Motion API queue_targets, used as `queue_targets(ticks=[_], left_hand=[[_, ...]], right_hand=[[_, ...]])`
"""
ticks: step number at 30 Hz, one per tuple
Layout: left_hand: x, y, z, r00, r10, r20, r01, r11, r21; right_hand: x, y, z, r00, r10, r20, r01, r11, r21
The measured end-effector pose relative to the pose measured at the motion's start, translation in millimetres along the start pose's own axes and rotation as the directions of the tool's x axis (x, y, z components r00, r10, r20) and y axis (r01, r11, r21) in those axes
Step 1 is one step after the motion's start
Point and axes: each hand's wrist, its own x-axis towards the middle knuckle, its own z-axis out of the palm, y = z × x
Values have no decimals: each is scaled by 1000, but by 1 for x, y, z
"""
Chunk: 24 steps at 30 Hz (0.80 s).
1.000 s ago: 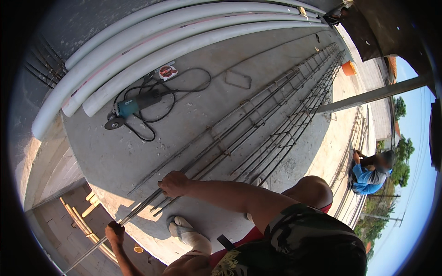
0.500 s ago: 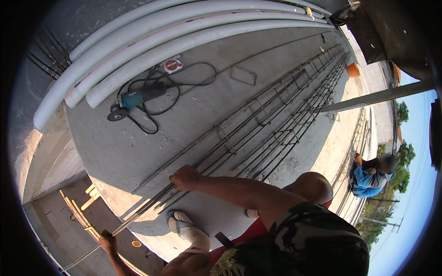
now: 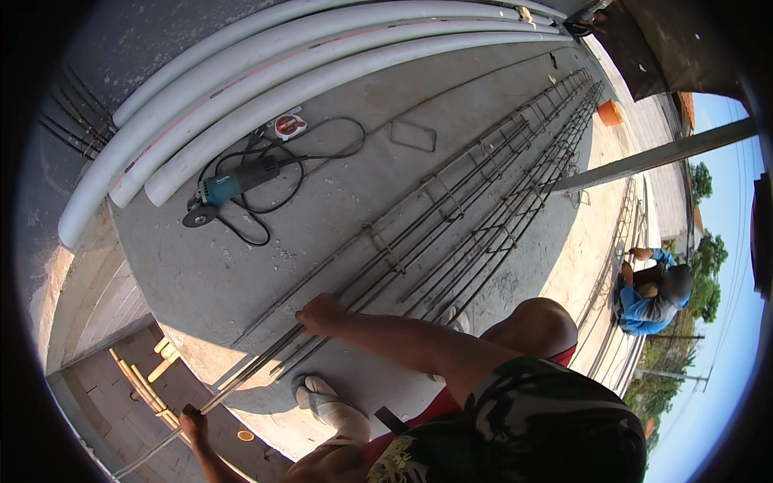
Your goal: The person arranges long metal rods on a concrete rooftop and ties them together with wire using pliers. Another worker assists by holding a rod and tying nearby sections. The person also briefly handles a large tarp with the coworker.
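My right hand (image 3: 320, 314) is closed around long steel rebar (image 3: 262, 354) near the end of a tied rebar cage (image 3: 435, 205). Farther down to the left, beyond the slab's edge, my left hand (image 3: 193, 423) grips the same bundle of bars, which runs on past it to the lower left. The cage's square stirrups encircle its long bars toward the far end. Beside it on the right lies a second rebar cage (image 3: 515, 217). How many bars each hand encloses is hidden by the fingers.
An angle grinder (image 3: 221, 189) with a looped black cord lies on the concrete slab (image 3: 241, 274). Behind it stretch white pipes (image 3: 266, 88). A loose stirrup (image 3: 413, 135) is nearby. A drop opens at the lower left. A co-worker (image 3: 652, 294) crouches by more bars at right.
Both hands keep their grip on the bars with little movement. The view has shifted slightly. The co-worker at right has brought an arm up and out toward the bars.
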Motion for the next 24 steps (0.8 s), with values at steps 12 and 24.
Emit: queue_targets(ticks=[12,24], left_hand=[[-9,126,-17,984,97,148,-105,993,48],[-3,31,-10,978,-80,193,69,996,62]], right_hand=[[-18,26,-10,999,-43,8,44,997,-60],[-4,-13,1,999,-34,41,32,998,55]])
